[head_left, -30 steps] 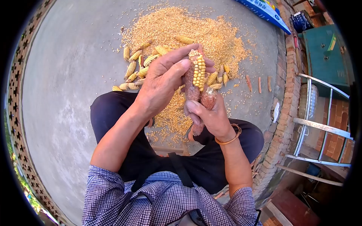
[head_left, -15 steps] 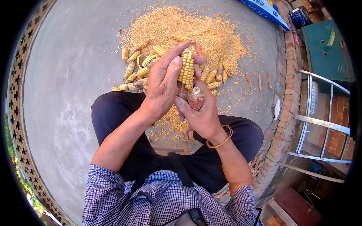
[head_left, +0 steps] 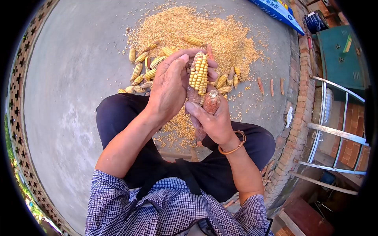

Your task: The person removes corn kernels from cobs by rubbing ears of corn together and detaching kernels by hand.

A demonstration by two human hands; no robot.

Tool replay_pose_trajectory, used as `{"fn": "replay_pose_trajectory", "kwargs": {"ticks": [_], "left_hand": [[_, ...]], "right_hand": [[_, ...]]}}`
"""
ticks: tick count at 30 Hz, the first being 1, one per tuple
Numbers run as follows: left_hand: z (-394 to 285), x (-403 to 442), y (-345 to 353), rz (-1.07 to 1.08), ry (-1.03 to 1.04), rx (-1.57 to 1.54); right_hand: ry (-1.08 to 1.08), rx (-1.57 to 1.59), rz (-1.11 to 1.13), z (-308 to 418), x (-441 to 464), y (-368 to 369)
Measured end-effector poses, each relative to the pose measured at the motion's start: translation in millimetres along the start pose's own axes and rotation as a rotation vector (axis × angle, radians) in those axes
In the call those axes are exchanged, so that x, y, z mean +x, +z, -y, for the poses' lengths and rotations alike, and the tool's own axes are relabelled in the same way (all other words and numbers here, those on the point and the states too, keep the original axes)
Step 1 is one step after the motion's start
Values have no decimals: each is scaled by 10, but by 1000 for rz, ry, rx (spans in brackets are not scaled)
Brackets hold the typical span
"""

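The ear is between the two hands, above the dark trousers. Its long axis goes almost from 12 to 6 o'clock, with the upper end leaning a little to 1. Yellow kernels cover its upper face; the lower part is bare.

The left hand is cupped around the ear from 9 o'clock, its fingers bent behind it and their ends showing at the other side. The right hand comes from 5 o'clock, with its fingers closed on the bare cob, which stands just beside the ear. This cob points to about 1 o'clock. A band goes around the right wrist.

On the floor, the kernel heap is at 12 o'clock, more ears lie at 11 and three thin cobs at 2, apart from the heap. The blue bag at 1 o'clock has white characters, turned and too small to read surely.
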State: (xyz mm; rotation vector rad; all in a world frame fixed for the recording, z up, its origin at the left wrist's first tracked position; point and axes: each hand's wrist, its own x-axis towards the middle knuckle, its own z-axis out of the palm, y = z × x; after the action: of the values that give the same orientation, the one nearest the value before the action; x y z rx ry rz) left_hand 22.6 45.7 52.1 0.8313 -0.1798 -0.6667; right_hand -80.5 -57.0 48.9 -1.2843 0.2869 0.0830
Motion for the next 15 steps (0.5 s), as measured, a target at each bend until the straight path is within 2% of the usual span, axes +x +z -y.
{"fn": "replay_pose_trajectory", "kwargs": {"ticks": [4, 15], "left_hand": [[1, 1, 1, 21, 4, -43], [37, -39, -1, 69, 80, 86]], "right_hand": [[16, 56, 27, 22, 10, -28], [7, 21, 32, 12, 25, -42]]}}
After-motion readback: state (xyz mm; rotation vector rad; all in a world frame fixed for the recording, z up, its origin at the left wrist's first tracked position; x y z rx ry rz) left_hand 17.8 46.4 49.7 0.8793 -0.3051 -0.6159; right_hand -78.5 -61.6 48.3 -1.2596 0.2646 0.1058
